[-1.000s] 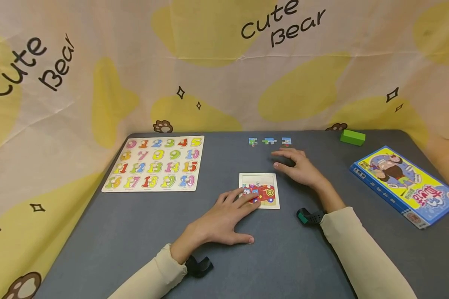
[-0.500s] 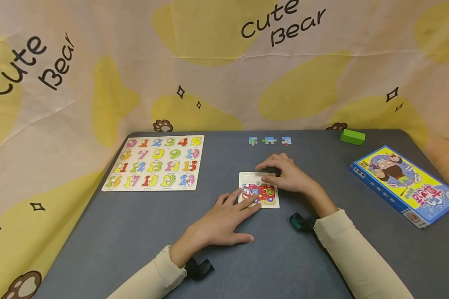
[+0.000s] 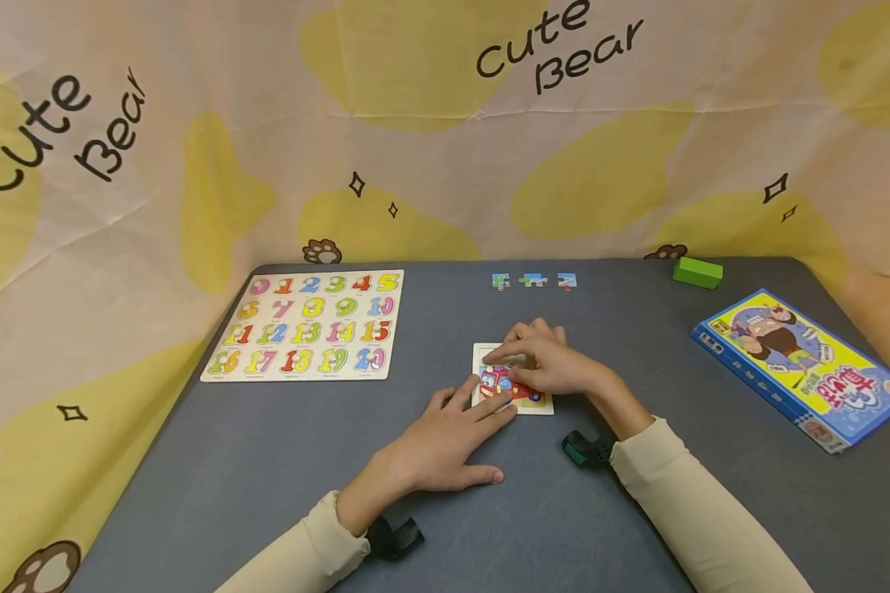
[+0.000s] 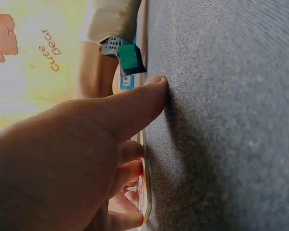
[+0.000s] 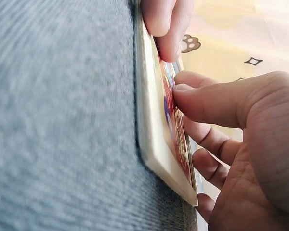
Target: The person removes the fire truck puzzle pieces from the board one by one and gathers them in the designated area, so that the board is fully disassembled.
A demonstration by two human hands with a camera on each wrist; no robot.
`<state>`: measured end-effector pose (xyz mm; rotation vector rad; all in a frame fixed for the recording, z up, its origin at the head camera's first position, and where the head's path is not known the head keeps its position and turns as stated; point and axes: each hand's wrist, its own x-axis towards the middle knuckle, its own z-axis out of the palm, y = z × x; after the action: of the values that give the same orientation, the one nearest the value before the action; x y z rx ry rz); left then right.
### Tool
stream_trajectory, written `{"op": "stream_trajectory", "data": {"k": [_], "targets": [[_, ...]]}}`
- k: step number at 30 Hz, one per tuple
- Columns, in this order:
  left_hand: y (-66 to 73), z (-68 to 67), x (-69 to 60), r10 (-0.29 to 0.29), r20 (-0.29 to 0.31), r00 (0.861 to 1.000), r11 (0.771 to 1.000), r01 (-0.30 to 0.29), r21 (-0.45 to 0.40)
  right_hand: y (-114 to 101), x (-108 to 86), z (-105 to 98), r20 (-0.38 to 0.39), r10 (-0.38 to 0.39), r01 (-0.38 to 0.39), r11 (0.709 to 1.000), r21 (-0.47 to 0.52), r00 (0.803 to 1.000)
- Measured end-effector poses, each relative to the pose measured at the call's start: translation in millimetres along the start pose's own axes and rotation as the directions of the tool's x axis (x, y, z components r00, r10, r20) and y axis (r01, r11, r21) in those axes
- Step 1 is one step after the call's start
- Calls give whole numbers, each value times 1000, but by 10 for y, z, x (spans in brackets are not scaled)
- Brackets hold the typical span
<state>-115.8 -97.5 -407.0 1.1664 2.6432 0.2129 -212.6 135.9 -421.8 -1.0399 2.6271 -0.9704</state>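
Observation:
A small jigsaw tray (image 3: 478, 351) with a pale rim and a red vehicle picture (image 3: 495, 380) lies on the table. My left hand (image 3: 445, 445) rests with spread fingers on its near left corner, the thumb out on the tabletop. Over the tray's right side is my right hand (image 3: 550, 362), thumb and index finger apart on or just above the picture. In the right wrist view the thumb (image 5: 207, 102) is close to the picture, and the other fingers bend behind it. No loose piece shows in either hand. Part of the picture is hidden by the hands.
Three loose jigsaw pieces (image 3: 533, 281) lie in a row at the back. A number puzzle board (image 3: 304, 380) is on the left. To the right are a green block (image 3: 698, 273) and a blue and yellow box (image 3: 808, 362). A printed cloth (image 3: 430, 165) hangs behind the table.
My right hand has moved left and nearer, from beside the loose pieces to over the tray. My left hand stays on the tray. The three loose pieces have not moved.

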Motion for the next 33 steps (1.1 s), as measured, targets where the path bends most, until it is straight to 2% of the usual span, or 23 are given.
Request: {"op": "stream_trajectory", "data": {"k": [11,22,33], "targets": [[2,-11,-7,-1,-18,1000,1000,1,-11,-26,7,21,15,-10,10,1000,-13,1000],[-17,-18,-6,3,-3,1000,1000,-3,-8,-18,9,23,24,-4,3,1000,24,1000],[-2,-53,-20,0,9,1000,1000,0,-15,-24,6,18,33,8,-8,1000,6,999]]}}
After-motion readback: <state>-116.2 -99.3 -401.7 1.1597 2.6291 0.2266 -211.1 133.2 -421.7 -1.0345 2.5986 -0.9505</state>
